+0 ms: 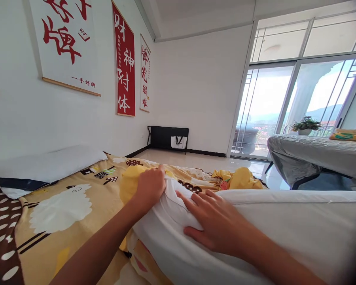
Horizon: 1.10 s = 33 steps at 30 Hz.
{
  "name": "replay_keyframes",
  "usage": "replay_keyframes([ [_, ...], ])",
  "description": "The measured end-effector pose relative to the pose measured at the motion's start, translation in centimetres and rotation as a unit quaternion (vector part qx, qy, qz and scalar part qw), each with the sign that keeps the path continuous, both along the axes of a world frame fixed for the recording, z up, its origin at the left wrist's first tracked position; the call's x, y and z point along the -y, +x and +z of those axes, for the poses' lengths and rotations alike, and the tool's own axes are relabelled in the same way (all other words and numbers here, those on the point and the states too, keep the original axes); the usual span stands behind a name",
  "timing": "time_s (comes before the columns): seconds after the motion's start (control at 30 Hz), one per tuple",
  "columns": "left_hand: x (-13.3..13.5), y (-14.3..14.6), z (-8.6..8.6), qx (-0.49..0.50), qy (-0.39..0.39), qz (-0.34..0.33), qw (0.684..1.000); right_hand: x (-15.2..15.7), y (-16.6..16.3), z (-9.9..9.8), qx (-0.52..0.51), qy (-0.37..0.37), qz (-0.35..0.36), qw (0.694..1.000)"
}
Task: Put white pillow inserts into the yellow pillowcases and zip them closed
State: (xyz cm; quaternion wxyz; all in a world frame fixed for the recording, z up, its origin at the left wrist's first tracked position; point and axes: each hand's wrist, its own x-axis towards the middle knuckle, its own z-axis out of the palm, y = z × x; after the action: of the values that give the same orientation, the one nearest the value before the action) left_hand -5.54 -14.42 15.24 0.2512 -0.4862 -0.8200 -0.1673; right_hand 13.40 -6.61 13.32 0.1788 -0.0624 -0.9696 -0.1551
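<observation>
A long white pillow point(284, 221) stretches from the middle of the bed to the right edge of the head view. My left hand point(151, 184) is closed, its fingers wrapped round the pillow's far left corner. Yellow cloth point(129, 182) bunches right beside that hand; whether the fingers also pinch it I cannot tell. My right hand point(213, 217) lies on top of the pillow with its fingers spread, just right of the gripped corner. Under the pillow's left side shows more yellow fabric with a pink patch, mostly hidden.
The bed carries a tan sheep-print sheet point(103, 206). Against the left wall lies a white and navy pillow point(47, 166). A crumpled yellow cloth point(245, 179) rests at the far bed edge. Beyond are a covered table point(311, 152), a black folded frame point(166, 138) and sliding glass doors point(264, 107).
</observation>
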Motion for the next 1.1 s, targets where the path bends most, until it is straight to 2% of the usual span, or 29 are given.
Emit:
replay_keyframes([
  [0.17,-1.5,1.9,0.1,0.035,-0.006,-0.061,0.998,0.1,-1.7,0.0,0.034,0.021,-0.017,0.999],
  [0.37,-4.3,5.2,-2.4,-0.004,-0.014,-0.096,0.995,-2.9,-3.8,-0.5,0.024,0.003,-0.059,0.998],
  [0.53,-4.3,4.8,-3.7,-0.021,-0.01,-0.107,0.994,-4.9,-2.2,-1.3,-0.035,0.009,-0.061,0.997],
  [0.63,-3.4,3.7,-3.9,-0.009,0.014,-0.109,0.994,-4.7,-0.3,-1.4,-0.092,-0.005,-0.013,0.996],
  [0.73,-3.0,3.7,-4.7,-0.012,0.041,-0.13,0.991,-4.2,0.4,-0.1,-0.171,-0.083,0.054,0.98],
  [0.8,-3.1,4.6,-5.4,-0.04,0.064,-0.144,0.987,-4.0,-0.6,1.9,-0.233,-0.154,0.037,0.96],
  [0.87,-3.6,5.9,-5.9,-0.084,0.098,-0.156,0.979,-4.0,-3.0,4.3,-0.255,-0.209,-0.021,0.944],
  [0.97,-4.1,7.8,-6.4,-0.141,0.141,-0.171,0.965,-4.2,-7.9,7.0,-0.158,-0.235,-0.055,0.957],
  [1.03,-3.9,8.3,-6.6,-0.149,0.15,-0.178,0.961,-4.5,-10.8,7.4,-0.043,-0.253,-0.029,0.966],
  [1.1,-3.1,8.0,-6.8,-0.134,0.148,-0.194,0.96,-4.8,-12.7,6.7,0.057,-0.29,0.009,0.955],
])
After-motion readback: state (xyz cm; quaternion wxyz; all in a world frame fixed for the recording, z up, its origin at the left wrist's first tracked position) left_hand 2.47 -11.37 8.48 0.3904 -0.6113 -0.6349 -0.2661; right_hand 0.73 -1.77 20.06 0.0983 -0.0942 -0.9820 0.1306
